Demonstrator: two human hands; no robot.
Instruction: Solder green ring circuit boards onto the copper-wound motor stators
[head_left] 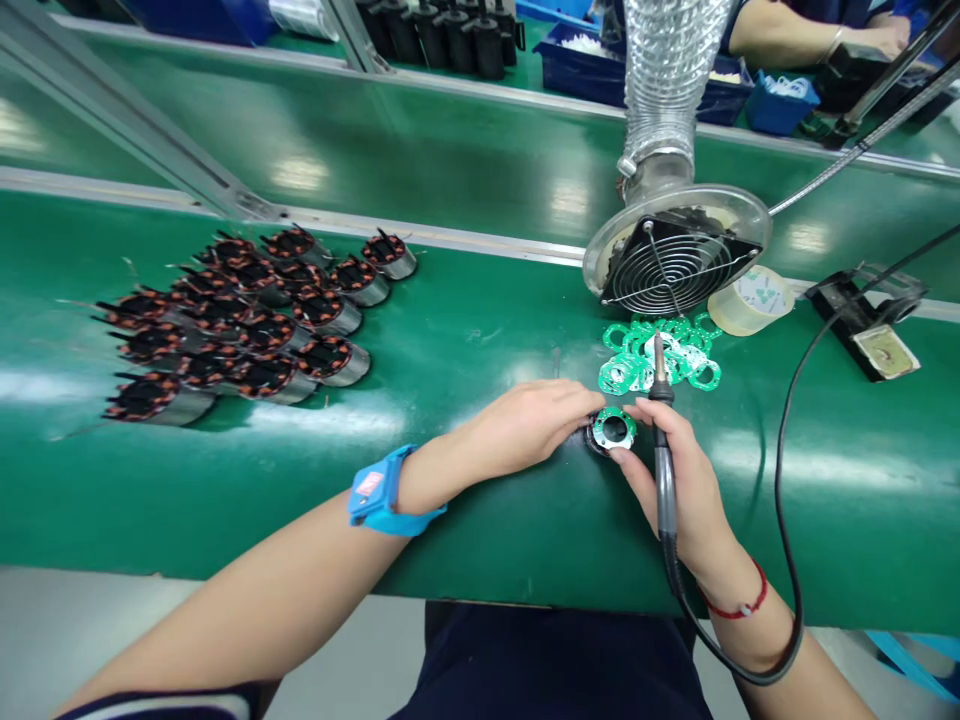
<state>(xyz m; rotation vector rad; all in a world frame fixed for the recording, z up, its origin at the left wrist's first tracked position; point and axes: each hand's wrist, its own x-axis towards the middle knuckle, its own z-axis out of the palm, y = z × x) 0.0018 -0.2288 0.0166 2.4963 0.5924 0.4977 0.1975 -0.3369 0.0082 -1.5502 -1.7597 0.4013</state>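
A ring-shaped green circuit board (628,431) lies on top of a dark motor stator (594,445) on the bench in front of me. My left hand (521,425) has its fingers closed against the stator's left side. From the right, the thumb and forefinger of my right hand (694,490) touch the board's edge. That same hand also holds a soldering iron (664,485), its tip pointing away from me over a loose pile of green ring boards (703,375). The stator's underside and part of its left side are hidden.
Several wound stators (330,358) stand grouped at the left. A fume extractor fan (671,265) hangs above the board pile. Right of it are a tape roll (750,300) and a soldering iron stand (847,310). The iron's black cable (780,480) loops over my right forearm. Another person's arm (787,35) shows beyond the divider.
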